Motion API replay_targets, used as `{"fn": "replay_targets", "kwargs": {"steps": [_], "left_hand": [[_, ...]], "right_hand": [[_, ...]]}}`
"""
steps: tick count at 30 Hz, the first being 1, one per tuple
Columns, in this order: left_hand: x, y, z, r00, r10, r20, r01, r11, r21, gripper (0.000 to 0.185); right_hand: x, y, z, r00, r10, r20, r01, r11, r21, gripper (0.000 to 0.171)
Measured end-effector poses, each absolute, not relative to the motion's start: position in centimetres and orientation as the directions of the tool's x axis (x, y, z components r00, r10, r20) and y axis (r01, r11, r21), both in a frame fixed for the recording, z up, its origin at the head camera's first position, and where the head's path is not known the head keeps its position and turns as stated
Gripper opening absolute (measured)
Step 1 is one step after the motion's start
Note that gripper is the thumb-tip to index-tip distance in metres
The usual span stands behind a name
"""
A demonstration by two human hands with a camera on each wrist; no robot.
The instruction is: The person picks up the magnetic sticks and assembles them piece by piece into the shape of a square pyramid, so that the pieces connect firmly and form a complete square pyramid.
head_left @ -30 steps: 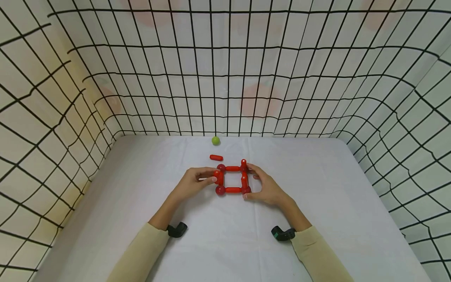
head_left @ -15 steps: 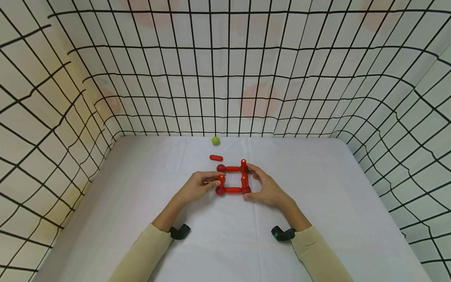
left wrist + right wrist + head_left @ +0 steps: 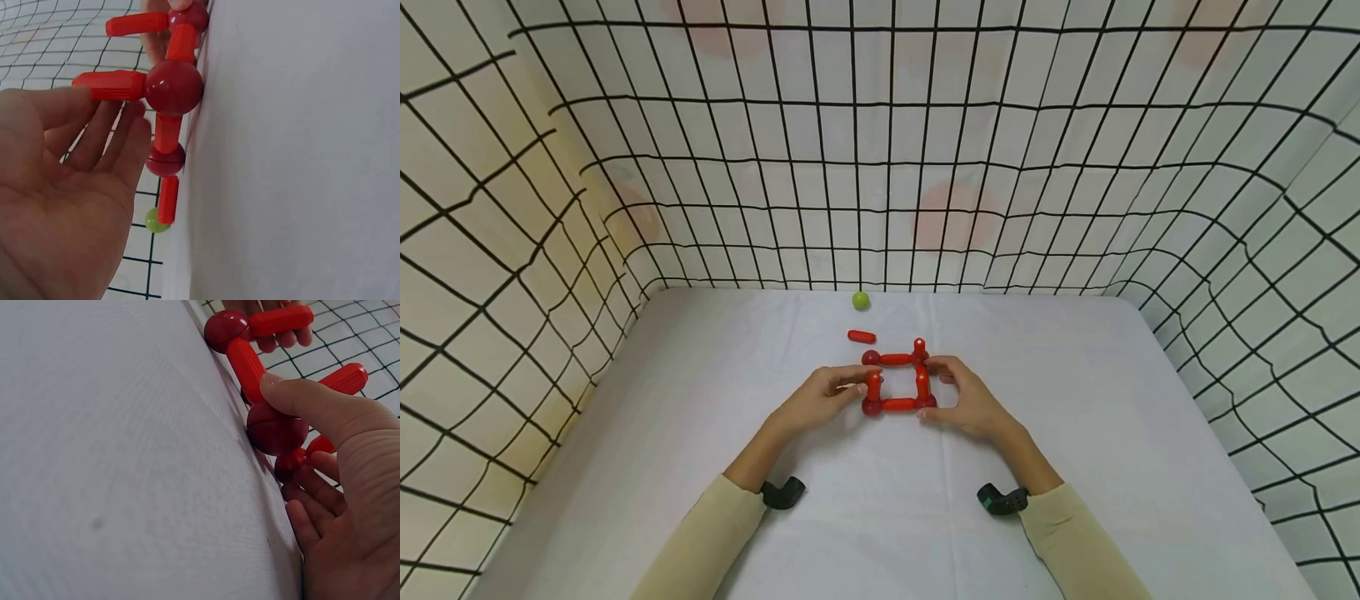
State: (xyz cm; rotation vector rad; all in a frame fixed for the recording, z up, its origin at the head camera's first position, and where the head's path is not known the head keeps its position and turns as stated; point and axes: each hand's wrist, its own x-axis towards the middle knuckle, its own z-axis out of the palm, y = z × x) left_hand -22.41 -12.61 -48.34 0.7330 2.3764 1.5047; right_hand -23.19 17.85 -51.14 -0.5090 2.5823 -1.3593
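A square frame of red rods and dark red balls (image 3: 897,382) lies flat on the white table (image 3: 880,517). An upright red rod (image 3: 874,383) stands on its near-left ball (image 3: 174,87). My left hand (image 3: 823,398) is beside it, its nearly straight fingers (image 3: 115,134) lying against that rod (image 3: 109,85). A second upright rod (image 3: 919,346) stands on the far-right corner. My right hand (image 3: 964,400) grips the frame's right side, thumb (image 3: 300,394) on the near-right ball (image 3: 272,432), other fingers curled behind it.
A loose red rod (image 3: 861,337) lies just beyond the frame, and a small green ball (image 3: 861,300) sits by the back wall. Grid-patterned walls (image 3: 550,250) close in the table on three sides. Black wrist mounts (image 3: 781,492) show on both forearms.
My left hand brought a tilted red rod from the frame's left side onto the near-left ball, where it now stands upright. The right hand has held still.
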Motion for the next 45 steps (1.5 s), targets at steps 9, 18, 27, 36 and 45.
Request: {"fn": "replay_targets", "kwargs": {"steps": [9, 18, 27, 36, 45], "left_hand": [[-23.1, -13.2, -49.1, -0.906, 0.396, 0.150, 0.310, 0.377, 0.873, 0.032], [-23.2, -13.4, -49.9, -0.885, 0.456, 0.098, 0.343, 0.493, 0.800, 0.041], [-22.7, -13.0, -49.8, -0.883, 0.453, 0.122, 0.364, 0.498, 0.787, 0.034], [-22.5, -11.8, -49.7, -0.874, 0.477, 0.095, 0.355, 0.493, 0.794, 0.036], [-23.4, -12.4, -49.1, -0.896, 0.441, 0.041, 0.277, 0.486, 0.829, 0.035]], "right_hand": [[-23.1, 18.0, -51.0, -0.920, -0.393, -0.008, -0.215, 0.520, -0.827, 0.059], [-23.4, 18.1, -51.4, -0.913, -0.407, 0.037, -0.239, 0.458, -0.856, 0.043], [-23.3, 18.4, -51.1, -0.908, -0.419, -0.017, -0.199, 0.467, -0.862, 0.081], [-23.5, 18.2, -51.3, -0.901, -0.430, -0.058, -0.223, 0.574, -0.788, 0.117], [-24.3, 18.8, -50.9, -0.886, -0.458, -0.073, -0.215, 0.545, -0.811, 0.114]]}}
